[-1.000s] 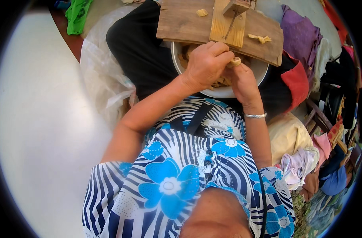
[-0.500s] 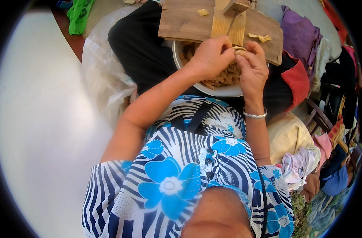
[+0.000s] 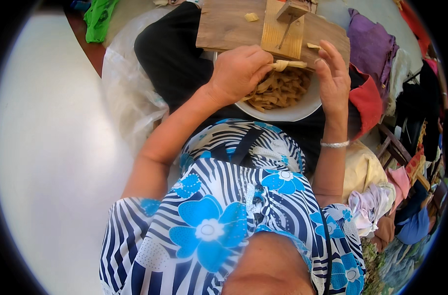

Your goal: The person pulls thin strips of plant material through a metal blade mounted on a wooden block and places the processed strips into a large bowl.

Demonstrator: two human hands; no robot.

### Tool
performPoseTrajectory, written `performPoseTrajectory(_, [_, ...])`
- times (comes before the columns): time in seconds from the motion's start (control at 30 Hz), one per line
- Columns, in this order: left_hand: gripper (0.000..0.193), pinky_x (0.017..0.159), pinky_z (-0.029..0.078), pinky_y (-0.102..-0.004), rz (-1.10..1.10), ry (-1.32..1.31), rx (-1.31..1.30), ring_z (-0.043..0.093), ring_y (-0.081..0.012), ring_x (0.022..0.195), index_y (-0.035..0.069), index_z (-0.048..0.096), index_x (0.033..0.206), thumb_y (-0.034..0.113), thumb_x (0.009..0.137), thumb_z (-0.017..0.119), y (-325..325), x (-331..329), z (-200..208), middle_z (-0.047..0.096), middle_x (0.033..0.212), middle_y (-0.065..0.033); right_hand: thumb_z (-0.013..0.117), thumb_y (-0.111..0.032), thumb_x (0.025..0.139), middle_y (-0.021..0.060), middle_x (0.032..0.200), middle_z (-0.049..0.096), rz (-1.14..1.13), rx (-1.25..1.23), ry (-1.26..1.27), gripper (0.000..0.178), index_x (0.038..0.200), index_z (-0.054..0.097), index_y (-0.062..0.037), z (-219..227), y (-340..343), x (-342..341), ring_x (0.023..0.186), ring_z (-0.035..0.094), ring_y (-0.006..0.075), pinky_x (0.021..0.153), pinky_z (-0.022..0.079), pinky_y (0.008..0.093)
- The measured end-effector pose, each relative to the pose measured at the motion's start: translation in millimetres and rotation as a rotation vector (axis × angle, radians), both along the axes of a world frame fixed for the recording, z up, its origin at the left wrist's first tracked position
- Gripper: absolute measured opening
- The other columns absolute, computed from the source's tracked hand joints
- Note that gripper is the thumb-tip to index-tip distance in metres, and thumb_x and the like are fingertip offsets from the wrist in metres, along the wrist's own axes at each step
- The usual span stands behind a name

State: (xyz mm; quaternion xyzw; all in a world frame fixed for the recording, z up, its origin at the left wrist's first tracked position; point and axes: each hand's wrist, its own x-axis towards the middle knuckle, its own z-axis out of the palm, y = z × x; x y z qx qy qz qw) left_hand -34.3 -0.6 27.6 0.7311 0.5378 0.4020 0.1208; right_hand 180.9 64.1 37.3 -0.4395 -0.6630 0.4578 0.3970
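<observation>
My left hand (image 3: pixel 239 73) is closed, pinching a pale tan knotted strip (image 3: pixel 288 64) that sticks out to the right past its fingertips. Just below lies a white bowl (image 3: pixel 296 115) on my lap, holding many brownish strip pieces (image 3: pixel 282 91). My right hand (image 3: pixel 335 81) is raised at the bowl's right rim, fingers apart and curved, with nothing visible in them. By its fingertips, a pale strip piece (image 3: pixel 313 45) rests on the wooden board (image 3: pixel 229 29), partly covered by those fingers. A thin metal spike (image 3: pixel 285 33) slants from a small wooden block to the board.
Another small pale scrap (image 3: pixel 252 16) lies on the board's left half. Clear plastic sheeting (image 3: pixel 128 78) is at the left, beside my black-trousered leg (image 3: pixel 167 49). Purple cloth (image 3: pixel 371 42), a red cloth (image 3: pixel 366 103) and heaped garments (image 3: pixel 376 206) fill the right side.
My right hand has let go of the strip and moved right, fingers spreading. My left hand has shifted slightly left, keeping the knotted strip. The spike's lower end is now uncovered.
</observation>
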Motion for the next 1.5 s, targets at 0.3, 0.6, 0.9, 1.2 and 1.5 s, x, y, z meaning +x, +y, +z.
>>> performPoseTrajectory(0.3, [0.006,0.060,0.047,-0.0359,-0.116,-0.142,-0.097,0.058,-0.0300,0.069,0.007,0.062,0.084,0.009,0.079,0.064,9,19,5,0.059,0.075,-0.0096,0.063,-0.016,0.088,0.0019,0.081,0.064,0.442,-0.720,0.154,0.018,0.096,0.065,0.0001,2,12,8,0.067,0.059,0.0074,0.061,0.047,0.0222])
performPoseTrajectory(0.6, [0.008,0.063,0.048,-0.0332,-0.119,-0.195,-0.074,0.060,-0.0298,0.072,0.006,0.063,0.090,0.010,0.083,0.063,14,19,3,0.061,0.080,-0.0128,0.063,-0.010,0.087,0.0044,0.080,0.065,0.174,-0.694,0.282,0.016,0.099,0.063,-0.0008,10,2,-9,0.065,0.059,0.0099,0.064,0.049,0.0219])
performPoseTrajectory(0.9, [0.011,0.066,0.047,-0.0281,-0.164,-0.327,-0.421,0.057,-0.0198,0.069,0.003,0.061,0.094,0.011,0.086,0.061,11,13,5,0.061,0.079,-0.0104,0.061,-0.006,0.086,0.0032,0.080,0.062,0.385,-0.672,0.128,0.010,0.094,0.062,-0.0012,7,23,15,0.065,0.059,0.0101,0.061,0.046,0.0218])
performPoseTrajectory(1.2, [0.018,0.073,0.046,-0.0237,-0.092,-0.600,-0.603,0.054,-0.0064,0.080,-0.002,0.060,0.098,0.014,0.091,0.057,42,-19,0,0.061,0.086,0.0001,0.061,-0.011,0.087,-0.0027,0.069,0.057,0.082,-0.357,0.087,0.010,0.092,0.066,-0.0026,2,29,-11,0.058,0.048,0.0045,0.053,0.037,0.0194])
performPoseTrajectory(1.5, [0.020,0.067,0.045,-0.0284,0.096,-0.299,-0.454,0.056,-0.0129,0.072,-0.001,0.062,0.095,0.017,0.087,0.059,70,-13,-27,0.062,0.077,-0.0073,0.060,-0.007,0.084,0.0058,0.078,0.064,0.044,-0.004,-0.215,0.012,0.092,0.065,0.0009,-25,43,-28,0.072,0.059,0.0158,0.064,0.045,0.0270])
